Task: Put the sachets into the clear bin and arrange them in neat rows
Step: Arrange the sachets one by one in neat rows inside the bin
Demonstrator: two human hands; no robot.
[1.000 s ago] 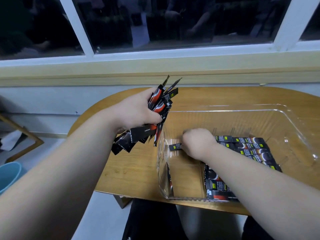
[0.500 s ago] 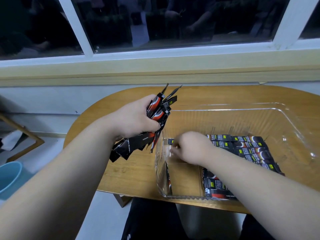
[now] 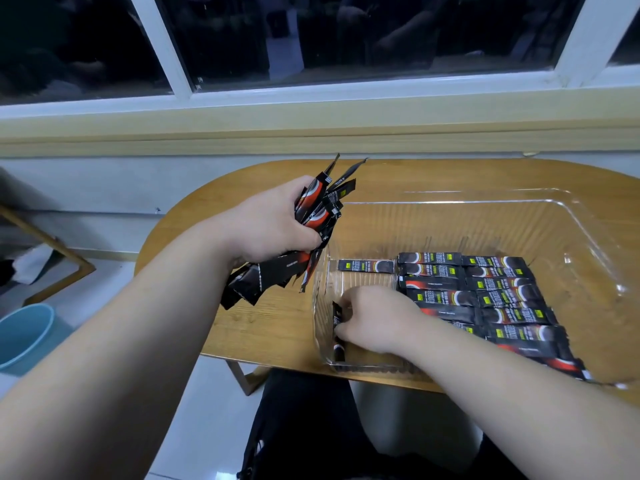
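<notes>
Clutching a bundle of sachets (image 3: pixel 320 216), the left hand (image 3: pixel 273 226) hangs over the wooden surface (image 3: pixel 263 327) at centre frame, just outside the left wall of the clear bin (image 3: pixel 450 198). Its grip is closed tight round the middle of the bundle. Black-and-red ends fan out above the thumb towards the top of the frame, and the other ends splay out below the heel of the hand, down and to the left. The back of the hand faces up, and the forearm runs in from the lower left.

The right hand (image 3: pixel 379 318) is down inside the bin, in its lower left corner. Its fingers are curled and the tips pinch an upright sachet (image 3: pixel 336 315) that stands on edge against the bin's left wall, so this grip is narrow and holds that one piece. The forearm comes in from the lower right, across the nearest rows.

Right of that hand, rows of sachets (image 3: pixel 498 292) lie flat on the bin floor, packed side by side. A lone sachet (image 3: pixel 365 265) lies flat just beside their far left end. A blue bucket (image 3: pixel 20 337) stands on the floor at the left edge.
</notes>
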